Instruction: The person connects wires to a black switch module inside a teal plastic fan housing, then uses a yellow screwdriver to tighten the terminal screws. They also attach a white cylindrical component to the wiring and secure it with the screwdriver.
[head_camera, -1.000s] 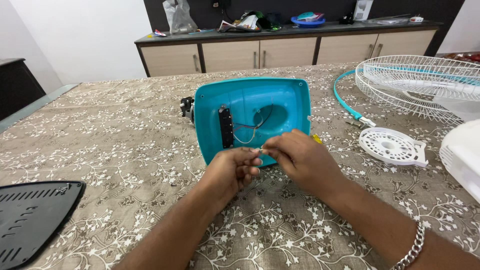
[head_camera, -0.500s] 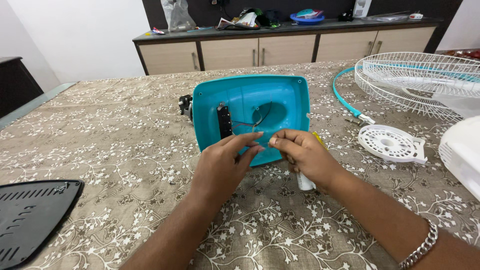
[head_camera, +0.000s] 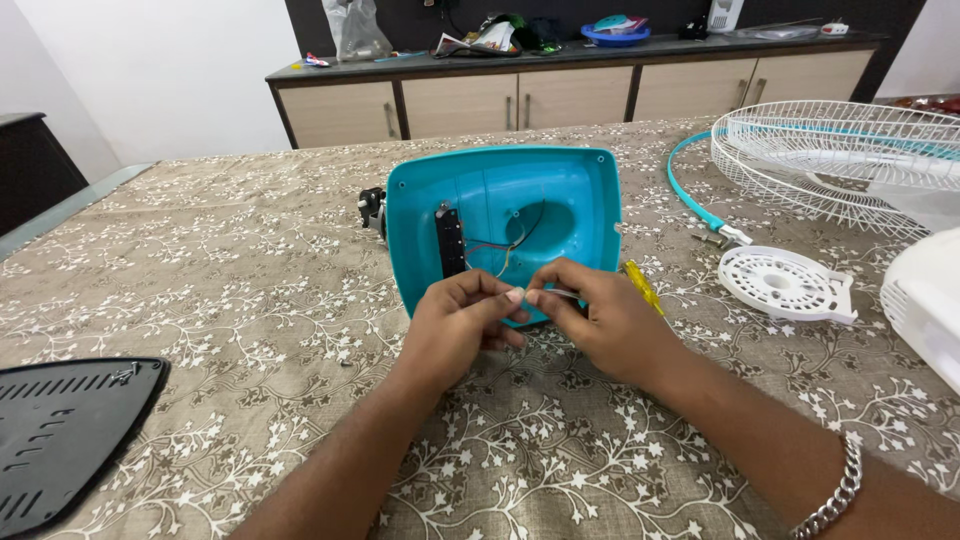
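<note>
Item logged: my left hand (head_camera: 455, 325) and right hand (head_camera: 600, 325) pinched thin wires (head_camera: 510, 250) between fingertips, just nearer me than the open teal fan housing (head_camera: 505, 215). Wiring looked unfinished, I judged; grille (head_camera: 840, 160), round cap (head_camera: 785, 283) and screwdriver (head_camera: 642, 285) lay rightward, unassembled.

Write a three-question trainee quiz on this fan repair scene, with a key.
1. True or false: the turquoise plastic fan base shell lies open side up on the floral tablecloth.
2. Which thing lies nearest the right hand: (a) yellow-handled screwdriver, (b) black vented plastic panel, (c) white wire fan guard?
3. Fill in: both the left hand and the right pinch thin ____ leading out of the shell.

Key: 1 true. 2 a. 3 wires.
</note>
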